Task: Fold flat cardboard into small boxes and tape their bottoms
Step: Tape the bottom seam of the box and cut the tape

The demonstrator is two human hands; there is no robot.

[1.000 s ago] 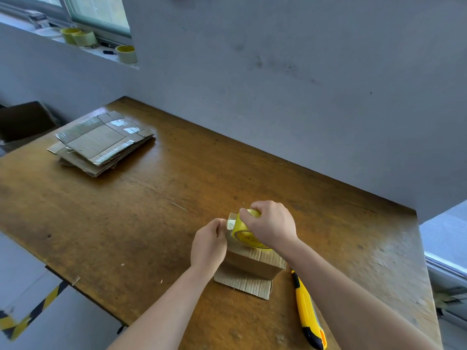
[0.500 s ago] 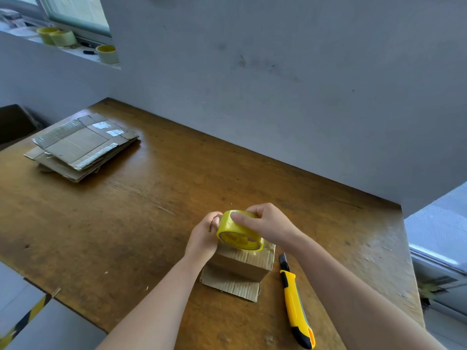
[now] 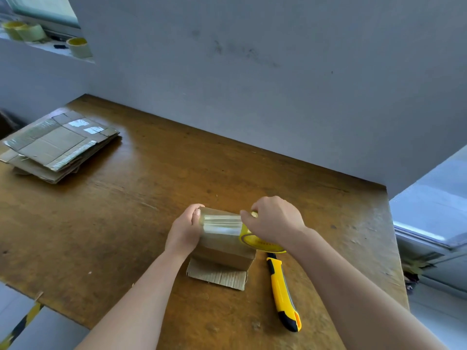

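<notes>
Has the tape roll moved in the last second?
Yes. The tape roll slid right across the box, away from the left hand, toward the knife.

A small brown cardboard box (image 3: 222, 255) is set on a brown wooden table (image 3: 121, 223), toward its front. A clear strip of tape (image 3: 219, 223) is stretched over the box top from the left hand (image 3: 184, 231), gripped round the box's left end, to a yellow roll of tape (image 3: 252, 239) held by the right hand (image 3: 275, 221) at the box's right end. A yellow-and-black utility knife (image 3: 281, 291) is laid just right of the box, a stack of flat brown cardboard sheets (image 3: 55, 147) is placed well apart at the table's far left, and round pale tape rolls (image 3: 78, 48) are kept on a white window ledge (image 3: 48, 51) behind that.
</notes>
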